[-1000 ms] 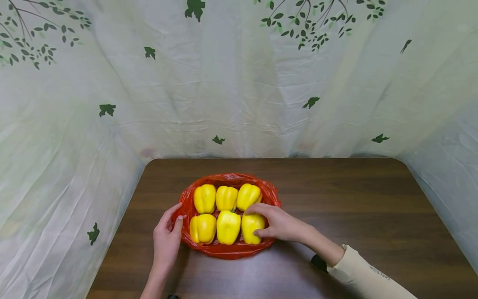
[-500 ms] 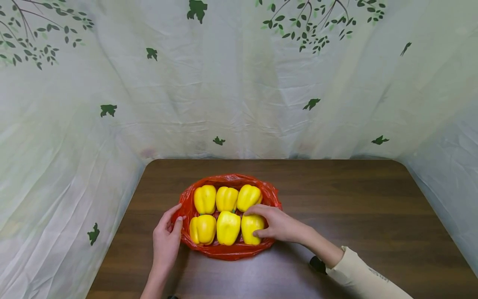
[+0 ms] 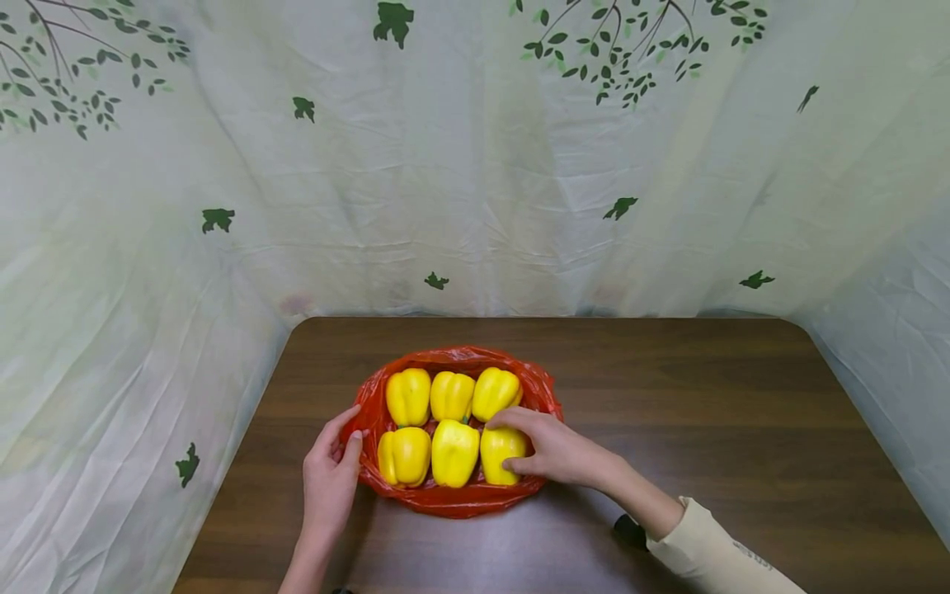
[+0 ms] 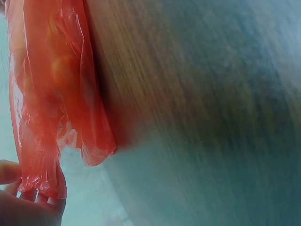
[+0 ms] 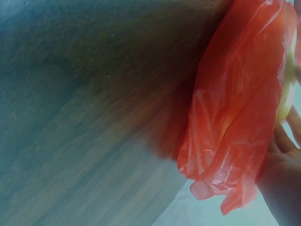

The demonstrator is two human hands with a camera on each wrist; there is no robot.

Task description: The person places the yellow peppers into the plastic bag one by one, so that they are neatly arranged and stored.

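Several yellow bell peppers lie in two rows inside an open red plastic bag (image 3: 453, 500), its rim rolled out into an oval around them. My left hand (image 3: 331, 478) holds the bag's left edge between thumb and fingers; in the left wrist view the red film (image 4: 47, 117) hangs down to those fingers. My right hand (image 3: 557, 445) reaches over the bag's right edge. Its thumb and fingers are around the front right bell pepper (image 3: 497, 455), which sits level with the front middle bell pepper (image 3: 455, 454). In the right wrist view the bag's side (image 5: 235, 108) hides most of the pepper.
The bag rests on a dark brown wooden table (image 3: 705, 412), left of its middle. Behind and at both sides hangs a pale curtain (image 3: 475, 165) with green leaf prints. A cream sleeve (image 3: 712, 544) covers the right forearm.
Both hands, the peppers and the bag stay in place. The whole head view has shifted very slightly downward, and the right sleeve lies a touch lower.
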